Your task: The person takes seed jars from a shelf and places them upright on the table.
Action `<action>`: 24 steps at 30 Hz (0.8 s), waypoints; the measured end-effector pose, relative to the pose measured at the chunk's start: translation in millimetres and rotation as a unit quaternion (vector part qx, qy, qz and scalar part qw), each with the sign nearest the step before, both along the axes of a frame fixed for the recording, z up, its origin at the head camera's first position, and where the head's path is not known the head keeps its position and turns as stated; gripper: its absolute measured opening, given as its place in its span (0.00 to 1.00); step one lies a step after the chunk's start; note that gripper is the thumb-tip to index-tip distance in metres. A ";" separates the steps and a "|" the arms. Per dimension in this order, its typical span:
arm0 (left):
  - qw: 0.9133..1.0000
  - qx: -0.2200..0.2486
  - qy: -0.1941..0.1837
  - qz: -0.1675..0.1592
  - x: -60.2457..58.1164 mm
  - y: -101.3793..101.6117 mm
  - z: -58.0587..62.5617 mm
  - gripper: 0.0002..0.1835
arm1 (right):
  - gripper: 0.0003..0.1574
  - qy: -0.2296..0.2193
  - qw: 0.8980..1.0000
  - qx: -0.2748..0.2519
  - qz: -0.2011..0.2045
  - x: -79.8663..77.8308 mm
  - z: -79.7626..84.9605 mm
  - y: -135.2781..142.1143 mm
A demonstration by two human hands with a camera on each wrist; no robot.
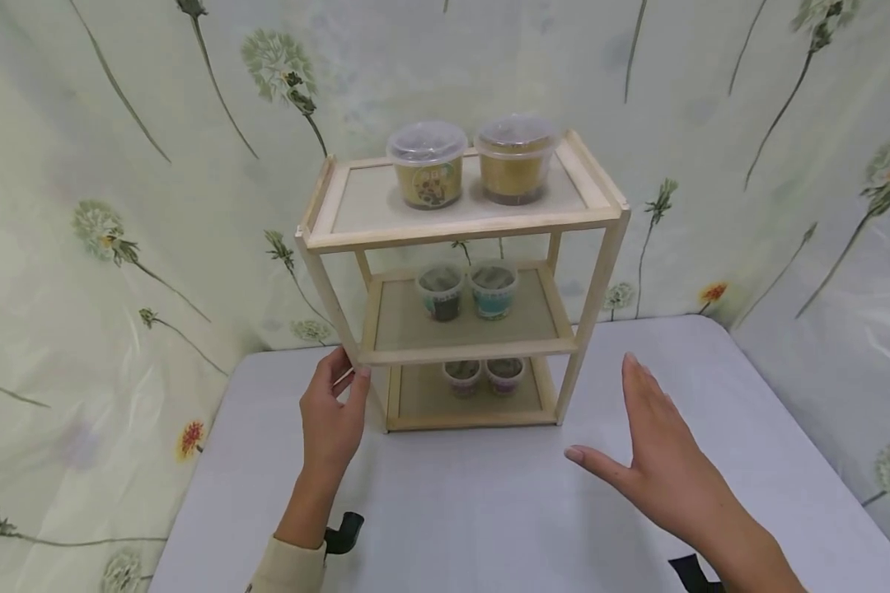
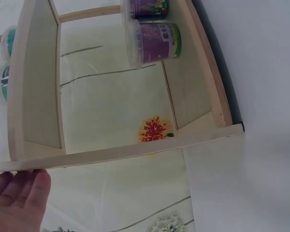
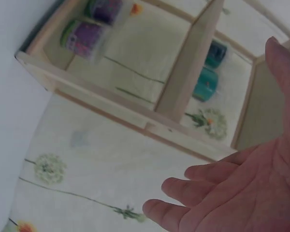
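Observation:
A three-tier wooden shelf (image 1: 460, 356) stands upright on the table. My left hand (image 1: 334, 420) touches its left front post with the fingertips; in the left wrist view the fingers (image 2: 37, 188) rest along the post's outer side. Held apart from the shelf's right side, my right hand (image 1: 667, 461) has its fingers straight and thumb spread, with nothing in it. Two lidded yellow tubs, a left tub (image 1: 428, 169) and a right tub (image 1: 515, 165), sit on the top tier. The middle tier carries a dark cup (image 1: 442, 296) and a teal cup (image 1: 494, 292). Two purple cups (image 2: 159, 41) stand on the bottom tier.
The shelf stands towards the back of a white-covered table (image 1: 482, 511). A pale curtain (image 1: 156, 206) with dandelion prints hangs behind and on both sides. Black straps show at the left wrist (image 1: 344, 534) and the right wrist (image 1: 690, 572).

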State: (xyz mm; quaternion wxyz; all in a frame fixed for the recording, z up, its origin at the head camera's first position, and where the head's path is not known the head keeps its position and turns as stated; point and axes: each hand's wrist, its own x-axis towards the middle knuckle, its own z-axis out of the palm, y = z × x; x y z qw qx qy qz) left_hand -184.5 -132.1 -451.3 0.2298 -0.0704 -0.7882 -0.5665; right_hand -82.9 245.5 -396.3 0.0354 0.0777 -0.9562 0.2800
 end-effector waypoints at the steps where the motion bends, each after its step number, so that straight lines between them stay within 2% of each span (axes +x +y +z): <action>1: 1.000 0.007 0.000 0.005 -1.7 -0.2 0.8 0.23 | 0.81 0.002 1.000 -0.001 -0.001 -1.2 4.5 1.8; 5: 1.000 0.022 -0.013 0.018 -3.6 0.4 8.0 0.20 | 0.80 0.000 1.000 -0.011 0.000 -6.7 21.2 8.3; 8: 0.999 0.034 -0.023 0.018 -0.5 3.4 21.8 0.18 | 0.80 -0.008 1.000 -0.026 0.004 -13.0 32.8 12.1; 11: 0.999 0.043 -0.019 0.016 1.6 6.0 33.4 0.17 | 0.79 -0.011 0.999 -0.042 0.005 -19.7 42.6 15.2; 13: 0.999 0.050 -0.014 0.015 0.5 6.7 35.8 0.16 | 0.78 -0.015 0.999 -0.048 0.001 -22.6 48.6 17.2; 16: 0.998 0.060 -0.011 0.010 -3.4 6.9 33.7 0.16 | 0.78 -0.017 0.999 -0.046 -0.004 -24.4 58.9 20.3; 22: 0.998 0.063 -0.013 0.007 -22.3 2.0 11.5 0.18 | 0.76 0.012 0.999 -0.044 -0.003 -27.7 85.5 23.5; 24: 0.998 0.067 -0.011 0.007 -26.7 0.6 8.9 0.17 | 0.75 0.021 0.999 -0.044 -0.001 -29.4 96.0 22.4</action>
